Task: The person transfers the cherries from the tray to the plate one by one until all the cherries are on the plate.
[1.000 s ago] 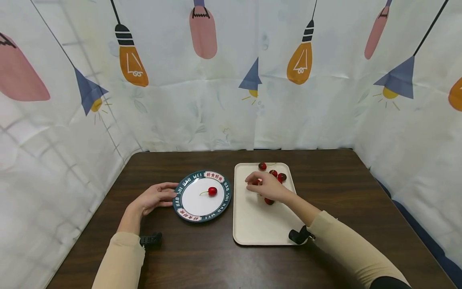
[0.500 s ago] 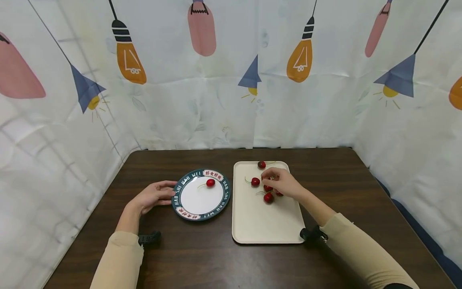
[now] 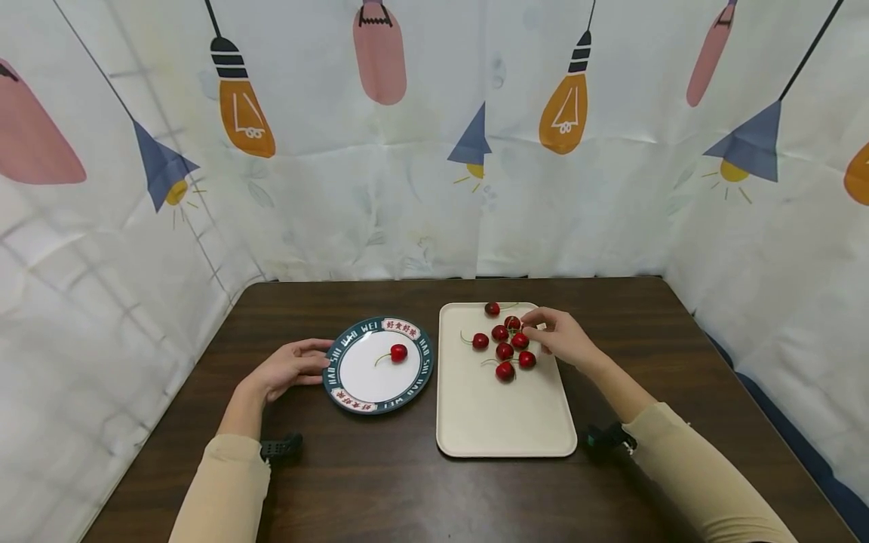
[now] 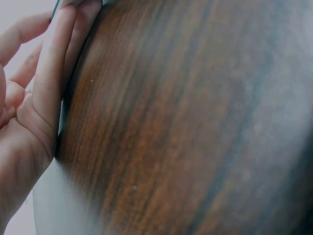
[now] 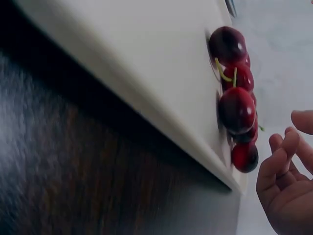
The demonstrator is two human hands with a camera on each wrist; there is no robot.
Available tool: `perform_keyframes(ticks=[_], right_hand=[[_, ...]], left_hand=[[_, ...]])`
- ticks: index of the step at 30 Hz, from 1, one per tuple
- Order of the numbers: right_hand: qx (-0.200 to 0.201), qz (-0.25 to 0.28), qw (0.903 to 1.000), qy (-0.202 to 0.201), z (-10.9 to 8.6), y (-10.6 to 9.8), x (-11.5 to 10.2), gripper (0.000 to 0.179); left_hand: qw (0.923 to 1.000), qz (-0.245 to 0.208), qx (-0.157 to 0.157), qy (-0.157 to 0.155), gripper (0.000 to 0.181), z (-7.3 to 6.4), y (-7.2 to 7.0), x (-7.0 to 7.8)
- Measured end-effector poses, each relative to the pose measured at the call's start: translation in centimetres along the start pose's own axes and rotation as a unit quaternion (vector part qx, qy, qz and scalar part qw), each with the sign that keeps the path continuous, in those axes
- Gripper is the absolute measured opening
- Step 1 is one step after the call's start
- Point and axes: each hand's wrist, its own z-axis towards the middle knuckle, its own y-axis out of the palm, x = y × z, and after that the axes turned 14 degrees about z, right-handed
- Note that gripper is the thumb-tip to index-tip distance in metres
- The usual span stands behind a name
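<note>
My left hand (image 3: 293,369) lies at the left of a round plate (image 3: 353,392) with a green patterned rim, and its extended fingertips touch that rim. On the plate's white middle is a red cherry (image 3: 398,353) with its stem. My right hand (image 3: 560,339) is over the right edge of the cream tray (image 3: 502,422), fingertips beside a cherry (image 3: 512,323) in the cluster. In the right wrist view its thumb stands apart from the bent fingers (image 5: 276,166), and nothing shows between them. Several cherries (image 5: 237,110) rest on the tray, one (image 3: 480,342) a little left of the cluster.
Plate and tray stand side by side on a dark wooden table (image 3: 380,483). One cherry (image 3: 492,309) lies near the tray's far edge. A printed curtain (image 3: 407,196) hangs behind the table and along both sides.
My right hand has moved right from the tray's middle, uncovering the cherries beneath it. The cherry on the plate has shifted slightly. My left hand stays at the plate.
</note>
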Motion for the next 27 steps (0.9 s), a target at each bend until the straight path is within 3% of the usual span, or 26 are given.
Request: perform_keyframes(ticks=[6,12,27], right_hand=[[0.028,-0.024,0.9993,0.005,0.3,-0.7,0.6,0.032],[0.031,-0.034,0.9989,0.014,0.6,-1.1,1.2,0.034],[0.009,-0.067,0.9967,0.044,1.9,-1.1,1.3,0.036]], left_hand=[[1.0,-0.001,0.0,0.002,0.061,-0.1,0.1,0.1],[1.0,-0.004,0.0,0.004,0.062,-0.3,0.3,0.4],[1.0,-0.002,-0.002,0.007,0.061,-0.3,0.1,0.2]])
